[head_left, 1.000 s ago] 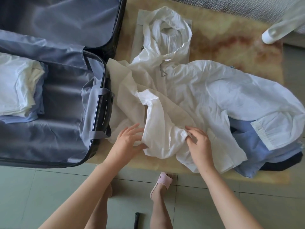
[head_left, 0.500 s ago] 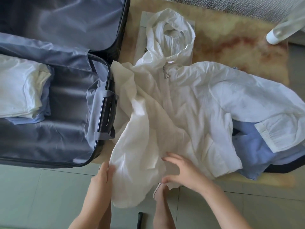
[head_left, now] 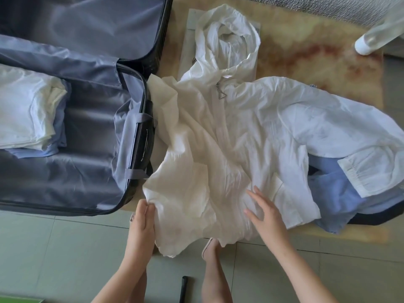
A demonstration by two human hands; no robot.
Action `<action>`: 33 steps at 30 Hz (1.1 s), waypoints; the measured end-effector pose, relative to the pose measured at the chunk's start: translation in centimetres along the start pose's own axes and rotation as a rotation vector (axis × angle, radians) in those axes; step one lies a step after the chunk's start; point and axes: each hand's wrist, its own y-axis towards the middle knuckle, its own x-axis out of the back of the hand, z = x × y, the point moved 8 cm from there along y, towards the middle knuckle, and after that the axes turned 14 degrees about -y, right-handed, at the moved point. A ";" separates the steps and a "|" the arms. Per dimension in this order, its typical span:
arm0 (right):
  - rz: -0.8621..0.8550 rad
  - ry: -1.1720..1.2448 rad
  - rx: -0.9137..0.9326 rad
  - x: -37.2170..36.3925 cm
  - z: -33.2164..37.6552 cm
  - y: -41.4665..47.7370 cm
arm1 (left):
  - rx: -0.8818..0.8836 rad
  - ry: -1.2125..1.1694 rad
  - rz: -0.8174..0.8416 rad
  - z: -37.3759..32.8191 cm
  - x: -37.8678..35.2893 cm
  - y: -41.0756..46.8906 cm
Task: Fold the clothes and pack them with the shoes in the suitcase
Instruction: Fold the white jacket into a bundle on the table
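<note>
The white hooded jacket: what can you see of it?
The white hooded jacket is thin, crinkly fabric, lying front up and unfolded on the marbled table. Its hood points away, a silver triangular zip pull sits at the neck, and one sleeve with an elastic cuff stretches right over a blue garment. The hem hangs over the near table edge. The left hand pinches its lower left corner; the right hand lies flat on it. Its left side lies against the open suitcase.

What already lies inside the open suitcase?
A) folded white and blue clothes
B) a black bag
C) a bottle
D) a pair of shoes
A: a stack of folded clothes, white over blue, rests on the lining of the suitcase at the left of the view.
</note>
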 end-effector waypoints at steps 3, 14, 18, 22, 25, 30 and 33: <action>-0.071 -0.060 0.072 -1.1 0.5 -1.8 | 0.034 -0.181 0.031 -1.2 -0.7 0.1; -0.085 0.047 -0.011 -4.0 -1.6 -4.6 | 0.214 -0.354 0.324 0.0 -5.8 0.0; -0.156 -0.115 0.045 -5.2 0.4 -5.3 | 0.117 -0.283 0.482 -1.7 -7.5 -0.5; -0.358 -0.088 -0.153 -3.0 -2.5 -6.0 | 0.075 -0.183 0.360 -1.9 -7.2 0.4; -0.511 -0.110 -0.263 0.7 -6.0 -5.8 | 0.026 -0.011 0.230 -1.8 -6.2 1.5; -0.698 -0.058 -0.497 5.7 -11.5 -6.0 | -0.059 0.322 0.173 -0.8 -5.1 1.5; -0.661 -0.138 -0.527 5.9 -13.2 -5.4 | -0.156 0.441 0.160 -1.3 -4.6 0.7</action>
